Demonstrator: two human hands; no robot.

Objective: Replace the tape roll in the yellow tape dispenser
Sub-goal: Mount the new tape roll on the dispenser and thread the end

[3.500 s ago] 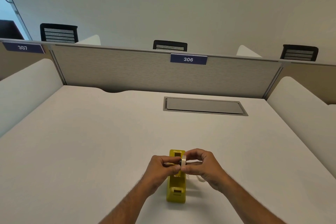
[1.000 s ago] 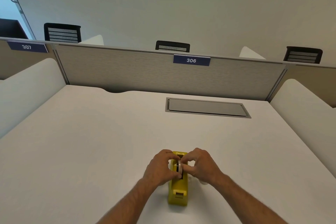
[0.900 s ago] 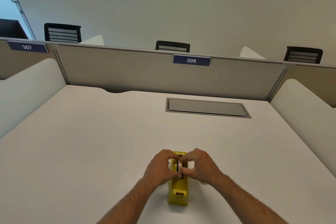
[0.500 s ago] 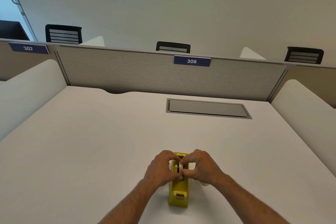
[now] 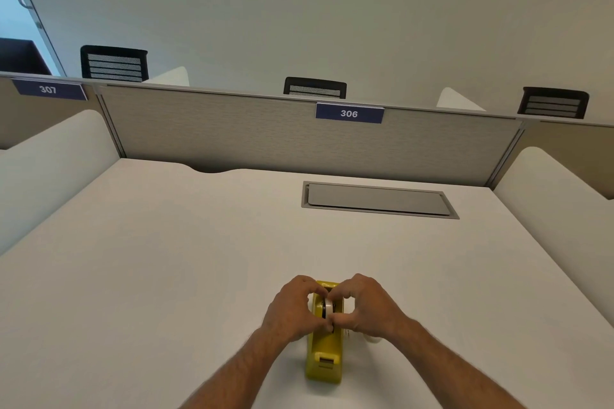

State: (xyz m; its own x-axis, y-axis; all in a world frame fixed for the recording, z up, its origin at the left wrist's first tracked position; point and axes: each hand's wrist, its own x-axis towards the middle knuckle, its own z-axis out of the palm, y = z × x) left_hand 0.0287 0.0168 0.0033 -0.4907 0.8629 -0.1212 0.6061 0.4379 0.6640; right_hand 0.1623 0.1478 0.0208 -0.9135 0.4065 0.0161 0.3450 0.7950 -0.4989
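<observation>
The yellow tape dispenser [image 5: 324, 357] stands on the white desk [image 5: 166, 259] near its front edge, cutter end toward me. A white tape roll [image 5: 328, 305] on a dark hub sits low in the dispenser's slot. My left hand [image 5: 294, 307] pinches the roll from the left side and my right hand [image 5: 370, 307] pinches it from the right, fingertips meeting over the slot. A second pale roll [image 5: 372, 339] peeks out on the desk behind my right wrist, mostly hidden.
A grey cable hatch [image 5: 378, 199] is set into the desk at the back right. A beige partition [image 5: 265, 136] with a "306" label closes the far side, and white side panels flank the desk. Black chair backs show beyond the partition.
The roll has gone from being held above the dispenser down into its slot. Both hands have lowered with it and stay pinched on it.
</observation>
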